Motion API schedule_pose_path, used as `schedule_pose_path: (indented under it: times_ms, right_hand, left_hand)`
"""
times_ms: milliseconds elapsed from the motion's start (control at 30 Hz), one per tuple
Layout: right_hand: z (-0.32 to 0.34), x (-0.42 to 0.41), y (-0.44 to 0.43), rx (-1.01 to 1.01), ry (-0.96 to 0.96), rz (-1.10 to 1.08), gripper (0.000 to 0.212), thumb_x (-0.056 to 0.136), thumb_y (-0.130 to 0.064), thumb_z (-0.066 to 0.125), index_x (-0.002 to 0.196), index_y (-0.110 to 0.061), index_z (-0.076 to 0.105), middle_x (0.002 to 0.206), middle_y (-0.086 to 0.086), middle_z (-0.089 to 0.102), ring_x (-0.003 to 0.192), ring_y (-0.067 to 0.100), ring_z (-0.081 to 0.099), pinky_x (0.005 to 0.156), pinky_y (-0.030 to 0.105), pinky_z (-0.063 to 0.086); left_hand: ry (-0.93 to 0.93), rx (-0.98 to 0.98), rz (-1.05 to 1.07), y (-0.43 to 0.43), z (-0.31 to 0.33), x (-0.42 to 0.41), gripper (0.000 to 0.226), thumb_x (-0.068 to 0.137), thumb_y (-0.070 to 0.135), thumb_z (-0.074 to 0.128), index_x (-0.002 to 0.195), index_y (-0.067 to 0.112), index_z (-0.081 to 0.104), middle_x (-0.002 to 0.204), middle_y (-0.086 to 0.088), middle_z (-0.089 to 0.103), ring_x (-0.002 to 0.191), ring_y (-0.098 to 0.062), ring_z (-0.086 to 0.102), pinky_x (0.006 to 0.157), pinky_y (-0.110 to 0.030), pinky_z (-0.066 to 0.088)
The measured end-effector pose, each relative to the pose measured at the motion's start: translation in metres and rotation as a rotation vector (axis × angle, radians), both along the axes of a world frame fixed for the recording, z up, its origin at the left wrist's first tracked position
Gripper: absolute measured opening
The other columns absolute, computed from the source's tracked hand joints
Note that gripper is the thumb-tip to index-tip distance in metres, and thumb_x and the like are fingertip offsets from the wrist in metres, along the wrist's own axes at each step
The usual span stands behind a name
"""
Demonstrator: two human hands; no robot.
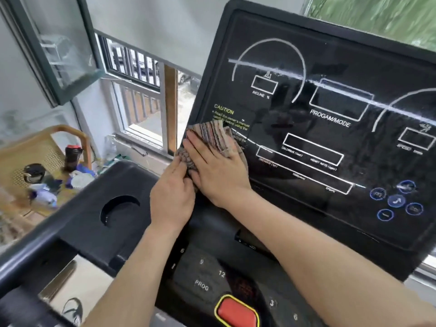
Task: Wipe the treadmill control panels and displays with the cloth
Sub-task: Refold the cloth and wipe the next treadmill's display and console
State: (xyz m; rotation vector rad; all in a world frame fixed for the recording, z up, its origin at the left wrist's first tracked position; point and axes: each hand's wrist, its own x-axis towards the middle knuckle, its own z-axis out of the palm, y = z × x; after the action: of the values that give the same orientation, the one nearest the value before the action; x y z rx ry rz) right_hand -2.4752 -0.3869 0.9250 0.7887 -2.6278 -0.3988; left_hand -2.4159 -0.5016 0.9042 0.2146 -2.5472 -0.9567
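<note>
While the right hand (pixel 217 171) lies flat on the cloth (pixel 213 138), fingers straight, close together and pointing toward 11 o'clock, it presses the striped fabric against the display (pixel 330 142) at the screen's 8 o'clock corner, just under the yellow CAUTION text. The left hand (pixel 172 199) sits at 7 o'clock from it, touching it, with its fingers curled round the bunched lower end of the cloth. The cloth is crumpled and partly hidden under the right palm, its free edge showing past the fingertips at 12 o'clock. The display is a glossy black slab, tilted, printed with white outlines labelled INCLINE %, PROGAM/MODE and SPEED. A cluster of blue buttons (pixel 396 201) sits toward its 4 o'clock corner. At 6 o'clock from the hands, a lower panel (pixel 207 274) carries numbers and PROG, with a red button (pixel 237 311) in a yellow frame at its near edge. A round cup holder (pixel 120 208) is sunk into the black tray at 9 o'clock from the left hand. Farther out at 9 o'clock, a dark bottle (pixel 72 156) with a red cap stands near an open window (pixel 141 109).
</note>
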Motion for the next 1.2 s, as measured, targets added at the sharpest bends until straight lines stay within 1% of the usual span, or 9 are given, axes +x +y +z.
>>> schedule_pose_path:
  times_ms: [167,334,500,601,767,867,968,1101,1201]
  right_hand:
    - [0.002,0.028,0.04,-0.006,-0.013,-0.028,0.059,0.103,-0.042,0.028,0.155,-0.019,0.014,0.162,-0.004,0.008,0.148,0.011,0.009,0.12,0.047,0.005]
    - [0.009,0.08,0.138,-0.062,0.067,-0.169,0.063,0.097,-0.045,0.042,0.154,-0.025,0.022,0.16,-0.009,0.016,0.142,0.005,0.025,0.116,0.046,0.021]
    - [0.03,0.041,0.108,-0.095,0.082,-0.147,0.066,0.096,-0.05,0.039,0.154,-0.025,0.02,0.161,-0.005,0.012,0.142,0.008,0.027,0.112,0.053,0.025]
    - [0.047,0.006,0.07,-0.069,0.121,-0.104,0.066,0.098,-0.049,0.036,0.155,-0.022,0.018,0.162,-0.002,0.01,0.144,0.011,0.025,0.115,0.054,0.018]
    - [0.059,-0.031,0.006,-0.02,0.121,0.044,0.061,0.098,-0.046,0.033,0.153,-0.021,0.025,0.161,-0.001,0.018,0.143,0.015,0.029,0.118,0.053,0.006]
    - [0.055,-0.042,-0.019,0.097,0.102,0.151,0.048,0.097,-0.042,0.034,0.135,-0.018,0.051,0.145,0.002,0.046,0.133,0.024,0.042,0.117,0.054,0.008]
    - [0.05,-0.042,-0.053,0.234,0.038,0.235,0.038,0.096,-0.04,0.038,0.091,-0.017,0.068,0.099,0.002,0.067,0.106,0.027,0.056,0.11,0.049,0.019]
    - [0.027,-0.021,-0.096,0.655,-0.131,0.253,0.042,0.099,-0.032,0.032,0.062,-0.02,0.046,0.07,-0.006,0.056,0.073,0.02,0.053,0.073,0.04,0.031]
    - [-0.004,-0.004,-0.102,0.628,-0.162,0.307,0.039,0.099,-0.034,0.033,0.063,-0.021,0.039,0.062,-0.003,0.045,0.059,0.019,0.04,0.063,0.04,0.031]
  left_hand:
    - [0.125,0.04,-0.191,0.028,-0.02,0.012,0.054,0.093,0.01,0.037,0.146,0.008,0.038,0.155,-0.005,0.03,0.143,-0.018,0.027,0.116,-0.035,0.027]
    - [0.223,-0.129,-0.441,0.091,-0.026,0.035,0.048,0.098,0.018,0.035,0.143,0.0,0.04,0.152,-0.013,0.034,0.145,-0.025,0.024,0.114,-0.039,0.032]
    - [0.127,-0.247,-0.222,0.086,-0.019,0.019,0.057,0.098,0.034,0.033,0.148,0.007,0.033,0.155,-0.01,0.03,0.145,-0.022,0.023,0.115,-0.046,0.026]
    - [0.09,-0.184,-0.106,0.063,-0.007,-0.008,0.061,0.098,0.037,0.027,0.15,0.006,0.022,0.157,-0.013,0.024,0.146,-0.025,0.019,0.116,-0.043,0.018]
    - [0.09,-0.027,-0.077,0.028,-0.007,-0.033,0.056,0.101,0.033,0.022,0.151,0.006,0.022,0.157,-0.014,0.023,0.145,-0.025,0.021,0.115,-0.043,0.027]
    - [0.11,0.189,-0.03,0.005,-0.011,-0.03,0.035,0.1,0.028,0.032,0.132,0.018,0.044,0.128,0.0,0.053,0.111,-0.017,0.053,0.083,-0.031,0.044]
    - [-0.079,0.206,0.015,-0.029,-0.02,-0.025,0.018,0.095,0.031,0.043,0.09,0.025,0.058,0.081,0.005,0.061,0.072,-0.015,0.05,0.057,-0.032,0.032]
    - [-0.356,0.151,-0.042,-0.078,-0.045,-0.011,0.032,0.082,0.036,0.054,0.054,0.02,0.058,0.055,0.001,0.053,0.07,-0.024,0.052,0.057,-0.031,0.037]
    - [-0.44,0.249,-0.106,-0.099,-0.05,0.004,0.027,0.077,0.028,0.06,0.052,0.019,0.058,0.048,0.003,0.049,0.058,-0.01,0.049,0.053,-0.024,0.033]
